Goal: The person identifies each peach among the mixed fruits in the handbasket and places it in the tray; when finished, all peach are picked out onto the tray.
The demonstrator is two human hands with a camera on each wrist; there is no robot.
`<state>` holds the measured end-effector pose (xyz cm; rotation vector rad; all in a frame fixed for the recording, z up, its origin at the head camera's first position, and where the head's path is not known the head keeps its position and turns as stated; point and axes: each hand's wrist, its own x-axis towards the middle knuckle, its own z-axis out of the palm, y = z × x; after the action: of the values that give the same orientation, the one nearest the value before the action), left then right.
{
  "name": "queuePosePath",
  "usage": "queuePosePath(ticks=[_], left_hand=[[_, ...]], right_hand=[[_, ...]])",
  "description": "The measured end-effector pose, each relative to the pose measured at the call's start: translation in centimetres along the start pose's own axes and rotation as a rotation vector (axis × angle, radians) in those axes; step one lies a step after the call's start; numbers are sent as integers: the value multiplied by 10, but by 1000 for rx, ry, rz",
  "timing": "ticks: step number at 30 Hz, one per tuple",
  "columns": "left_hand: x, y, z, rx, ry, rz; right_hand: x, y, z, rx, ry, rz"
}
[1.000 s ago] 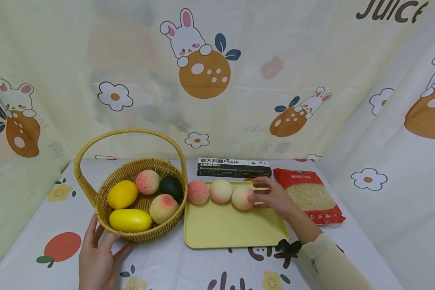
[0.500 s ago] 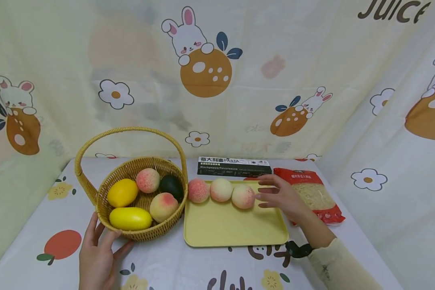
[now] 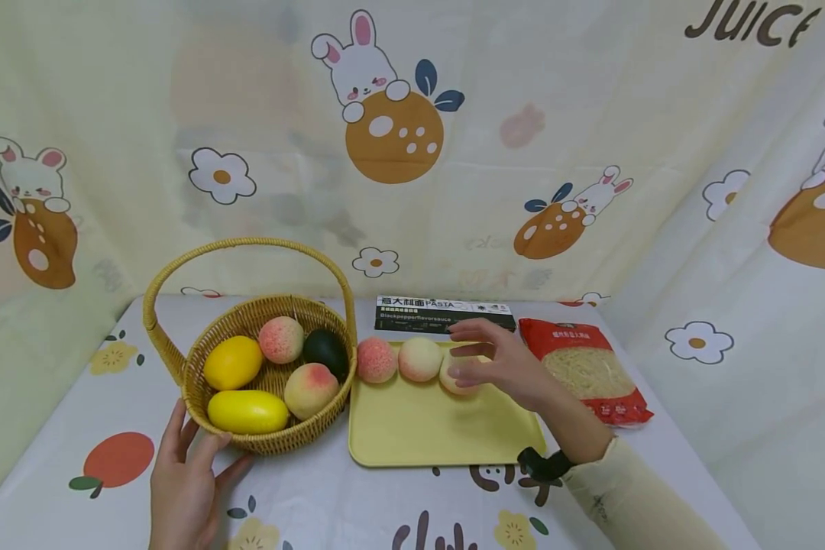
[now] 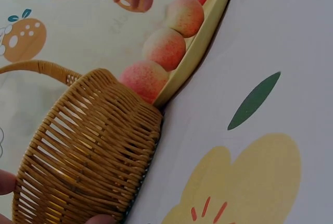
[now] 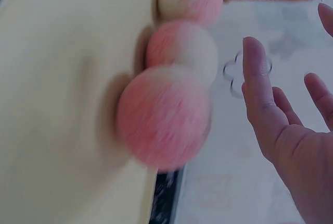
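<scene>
My left hand (image 3: 186,489) touches the front left wall of the wicker basket (image 3: 316,439), fingers spread; its fingertips (image 4: 101,220) show at the weave in the left wrist view. Inside lie a lemon (image 3: 234,363), a long yellow fruit (image 3: 247,412), two peaches (image 3: 281,340) and a dark green fruit (image 3: 325,351). Three more peaches line the back of the yellow tray (image 3: 426,435): a red one (image 3: 376,360), a pale one (image 3: 420,360) and a third (image 3: 457,382). Above that third peach hovers my right hand (image 3: 505,363), fingers apart and holding nothing, partly hiding it.
Behind the tray lies a black and white pasta box (image 3: 412,315). A red bag of pasta (image 3: 584,367) lies right of the tray, beyond my right forearm. The basket's tall handle (image 3: 247,243) arches up, and a printed curtain (image 3: 454,229) hangs behind the table.
My right hand first drew back to the right from the third peach, then rose and moved left over it. The left hand and basket stay put.
</scene>
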<state>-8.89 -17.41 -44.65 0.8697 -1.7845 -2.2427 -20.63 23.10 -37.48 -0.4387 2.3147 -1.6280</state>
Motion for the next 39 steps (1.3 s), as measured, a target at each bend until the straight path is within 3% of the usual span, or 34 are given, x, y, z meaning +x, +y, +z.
queuePosePath(ticks=[3,13,24,32,39], left_hand=[[0,0,0,3,-4,0],[0,-1,0,-1,-7,11],[0,0,-1,-9,-3,2],[1,-2,0,-4,8,-9],[1,-1,0,-6,-3,-1]], right_hand=[[8,-12,12,2,-47,-32],[31,-50,51,-263,-126,-169],[56,-80,94,-397,-216,-305],[75,-92,121,-494,-294,-345],[91,-100,140,-680,-392,-339]])
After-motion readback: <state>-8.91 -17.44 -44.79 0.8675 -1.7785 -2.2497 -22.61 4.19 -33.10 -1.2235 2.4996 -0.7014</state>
